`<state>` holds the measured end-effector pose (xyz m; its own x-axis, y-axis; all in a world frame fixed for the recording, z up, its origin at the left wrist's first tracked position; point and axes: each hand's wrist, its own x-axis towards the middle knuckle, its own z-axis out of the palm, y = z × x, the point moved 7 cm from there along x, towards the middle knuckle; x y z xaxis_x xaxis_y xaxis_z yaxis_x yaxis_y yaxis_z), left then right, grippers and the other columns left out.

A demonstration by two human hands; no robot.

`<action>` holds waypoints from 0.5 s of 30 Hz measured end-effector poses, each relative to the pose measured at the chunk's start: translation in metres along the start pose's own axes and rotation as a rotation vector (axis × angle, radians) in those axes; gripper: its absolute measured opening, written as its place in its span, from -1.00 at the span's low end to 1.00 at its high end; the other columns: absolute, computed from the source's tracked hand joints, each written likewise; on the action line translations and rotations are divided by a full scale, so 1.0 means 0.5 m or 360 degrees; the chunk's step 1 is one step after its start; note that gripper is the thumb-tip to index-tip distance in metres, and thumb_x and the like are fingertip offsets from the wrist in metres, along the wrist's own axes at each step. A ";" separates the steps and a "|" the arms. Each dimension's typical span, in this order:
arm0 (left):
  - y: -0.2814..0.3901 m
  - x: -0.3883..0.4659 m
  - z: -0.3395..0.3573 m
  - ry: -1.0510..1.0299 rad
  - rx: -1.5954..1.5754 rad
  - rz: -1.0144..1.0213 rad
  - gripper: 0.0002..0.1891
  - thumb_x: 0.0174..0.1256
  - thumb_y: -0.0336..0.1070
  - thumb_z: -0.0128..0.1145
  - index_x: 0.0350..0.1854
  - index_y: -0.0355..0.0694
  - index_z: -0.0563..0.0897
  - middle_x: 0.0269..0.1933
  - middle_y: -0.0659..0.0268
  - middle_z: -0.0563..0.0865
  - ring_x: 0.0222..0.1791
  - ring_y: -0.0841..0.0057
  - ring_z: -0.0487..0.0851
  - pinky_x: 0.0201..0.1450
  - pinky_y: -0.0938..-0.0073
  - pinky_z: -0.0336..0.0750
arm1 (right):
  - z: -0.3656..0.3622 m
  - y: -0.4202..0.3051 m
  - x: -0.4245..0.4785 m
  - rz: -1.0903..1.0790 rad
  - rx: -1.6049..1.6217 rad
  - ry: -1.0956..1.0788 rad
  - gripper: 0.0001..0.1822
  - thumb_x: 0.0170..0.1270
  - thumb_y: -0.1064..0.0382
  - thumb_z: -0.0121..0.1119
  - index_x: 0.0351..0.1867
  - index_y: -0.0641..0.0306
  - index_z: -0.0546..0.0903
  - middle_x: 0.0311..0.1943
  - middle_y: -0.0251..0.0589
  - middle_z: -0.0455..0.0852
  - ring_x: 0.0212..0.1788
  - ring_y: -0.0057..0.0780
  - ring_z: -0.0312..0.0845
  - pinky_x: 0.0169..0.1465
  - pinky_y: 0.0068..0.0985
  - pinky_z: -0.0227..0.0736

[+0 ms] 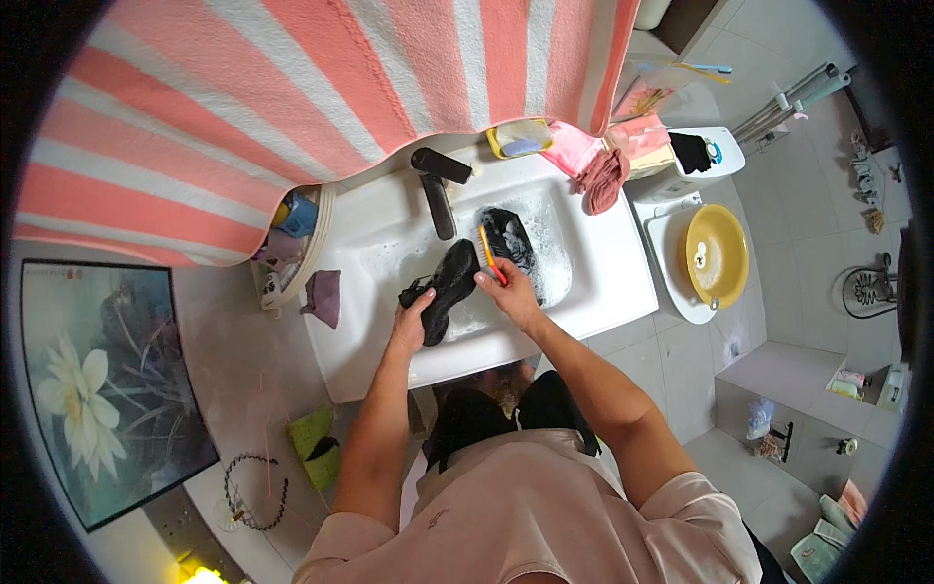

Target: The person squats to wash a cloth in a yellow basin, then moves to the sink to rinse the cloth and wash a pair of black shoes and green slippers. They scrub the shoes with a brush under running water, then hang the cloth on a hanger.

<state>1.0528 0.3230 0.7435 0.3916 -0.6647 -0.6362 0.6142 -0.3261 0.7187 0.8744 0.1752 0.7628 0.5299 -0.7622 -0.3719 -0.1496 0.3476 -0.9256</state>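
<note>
My left hand (414, 321) grips a wet black shoe (454, 277) near its laces, above the white sink (343, 365). In my right hand (512, 290) is a small brush (486, 247) with an orange and red handle and pale bristles. The brush is just to the right of the shoe; whether they touch, I cannot tell. Beyond my right hand, another black item (508, 237), perhaps a second shoe, lies in sudsy water (554, 270) in the basin. A dark faucet (440, 206) stands at the back of the sink, over the shoe.
A striped towel (350, 80) hangs over the back of the sink. Along the rim are a yellow soap dish (520, 139), a dusky red cloth (603, 181) and a purple cloth (322, 298). A corner rack (315, 241) is at left; a yellow basin (738, 255) sits on the toilet at right.
</note>
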 end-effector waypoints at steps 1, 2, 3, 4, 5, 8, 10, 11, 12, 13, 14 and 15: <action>-0.004 -0.004 -0.005 -0.0032 -0.0160 -0.0056 -0.62 0.33 -0.28 0.33 0.15 -0.30 0.67 0.00 0.25 0.78 -0.06 0.40 0.75 0.06 0.36 0.63 | 0.015 -0.013 -0.006 0.0109 0.0104 -0.0072 -0.51 0.30 -0.06 0.50 0.03 0.24 0.62 -0.55 -0.52 0.49 -0.50 -0.69 0.38 -0.40 -0.63 0.34; 0.001 -0.005 0.002 -0.0158 -0.0254 0.0001 -0.63 0.34 -0.28 0.26 0.14 -0.31 0.67 -0.01 0.23 0.77 -0.07 0.36 0.76 0.06 0.34 0.64 | 0.029 -0.027 -0.009 0.0221 0.0207 -0.0146 -0.52 0.28 -0.06 0.51 -0.02 0.26 0.63 -0.56 -0.52 0.49 -0.49 -0.70 0.37 -0.37 -0.64 0.33; 0.009 -0.010 0.013 -0.0209 -0.0201 0.0032 -0.62 0.31 -0.30 0.27 0.14 -0.32 0.66 -0.01 0.23 0.78 -0.08 0.37 0.75 0.05 0.35 0.64 | 0.039 -0.045 -0.014 0.0335 0.0304 -0.0212 -0.53 0.26 -0.06 0.53 -0.08 0.27 0.64 -0.56 -0.53 0.48 -0.48 -0.72 0.35 -0.35 -0.66 0.31; 0.018 -0.016 0.022 -0.0258 -0.0148 0.0063 -0.62 0.29 -0.32 0.28 0.14 -0.32 0.66 -0.02 0.24 0.78 -0.09 0.38 0.75 0.05 0.36 0.63 | 0.037 -0.070 -0.017 0.0381 -0.0049 -0.0120 -0.62 0.26 0.00 0.52 -0.24 0.27 0.67 -0.57 -0.53 0.50 -0.48 -0.70 0.34 -0.34 -0.62 0.31; 0.025 -0.026 0.030 -0.0303 -0.0093 0.0096 -0.61 0.26 -0.34 0.29 0.13 -0.33 0.66 -0.03 0.25 0.78 -0.11 0.38 0.75 0.05 0.37 0.63 | 0.036 -0.075 -0.007 0.0295 -0.0021 -0.0042 -0.64 0.27 0.02 0.50 -0.27 0.28 0.67 -0.57 -0.52 0.51 -0.48 -0.69 0.35 -0.34 -0.60 0.31; 0.084 -0.060 0.123 -0.0514 0.1298 0.0323 -0.55 0.25 -0.29 0.32 0.17 -0.34 0.63 -0.07 0.21 0.78 -0.11 0.39 0.72 0.06 0.39 0.61 | -0.024 -0.068 0.026 0.0149 0.0089 0.0215 -0.71 0.27 0.11 0.42 -0.35 0.34 0.70 -0.50 -0.46 0.64 -0.44 -0.66 0.42 -0.31 -0.53 0.36; 0.097 -0.073 0.119 -0.0527 0.1913 0.0436 -0.57 0.25 -0.28 0.32 0.16 -0.29 0.65 -0.08 0.15 0.79 -0.08 0.32 0.73 0.07 0.34 0.60 | -0.025 -0.107 0.025 0.0035 0.0115 0.0264 -0.72 0.29 0.13 0.42 -0.28 0.35 0.73 -0.47 -0.46 0.66 -0.42 -0.66 0.43 -0.29 -0.55 0.38; 0.109 -0.083 0.116 -0.0456 0.2081 0.0561 -0.60 0.26 -0.28 0.31 0.13 -0.27 0.68 -0.06 0.12 0.80 -0.06 0.25 0.74 0.07 0.29 0.60 | -0.023 -0.126 0.024 -0.0021 0.0130 0.0290 -0.73 0.29 0.14 0.42 -0.25 0.36 0.74 -0.46 -0.45 0.67 -0.41 -0.66 0.44 -0.28 -0.56 0.39; 0.117 -0.088 0.115 -0.0387 0.2249 0.0693 -0.63 0.27 -0.27 0.30 0.11 -0.24 0.71 -0.05 0.08 0.80 -0.03 0.17 0.75 0.08 0.23 0.60 | -0.013 -0.155 0.025 -0.0195 0.0290 0.0266 -0.75 0.32 0.18 0.42 -0.20 0.37 0.75 -0.41 -0.45 0.70 -0.41 -0.68 0.45 -0.28 -0.59 0.39; 0.127 -0.095 0.117 -0.0314 0.2417 0.0825 -0.66 0.28 -0.27 0.29 0.09 -0.21 0.73 -0.04 0.04 0.81 -0.01 0.10 0.76 0.08 0.18 0.60 | -0.011 -0.172 0.020 -0.0242 0.0293 0.0250 -0.75 0.32 0.18 0.42 -0.19 0.37 0.75 -0.43 -0.47 0.69 -0.42 -0.70 0.43 -0.30 -0.60 0.38; 0.123 -0.089 0.101 -0.0284 0.2313 0.0815 -0.64 0.28 -0.28 0.27 0.12 -0.18 0.73 0.00 0.06 0.81 0.03 0.10 0.75 0.10 0.16 0.60 | -0.012 -0.190 0.015 -0.0288 0.0298 0.0235 -0.75 0.32 0.19 0.42 -0.18 0.37 0.75 -0.44 -0.49 0.67 -0.43 -0.71 0.41 -0.32 -0.61 0.36; 0.102 -0.067 0.074 -0.0264 0.2207 0.0804 -0.62 0.28 -0.29 0.26 0.15 -0.15 0.72 0.04 0.08 0.80 0.06 0.10 0.74 0.12 0.14 0.60 | -0.014 -0.210 0.006 -0.0332 0.0301 0.0228 -0.75 0.32 0.20 0.42 -0.17 0.37 0.75 -0.45 -0.51 0.65 -0.44 -0.72 0.38 -0.34 -0.62 0.34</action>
<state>1.0455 0.3035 0.8118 0.2201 -0.9362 -0.2740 -0.7243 -0.3450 0.5970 0.8859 0.1324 0.8584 0.4079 -0.8922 -0.1939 0.1150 0.2609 -0.9585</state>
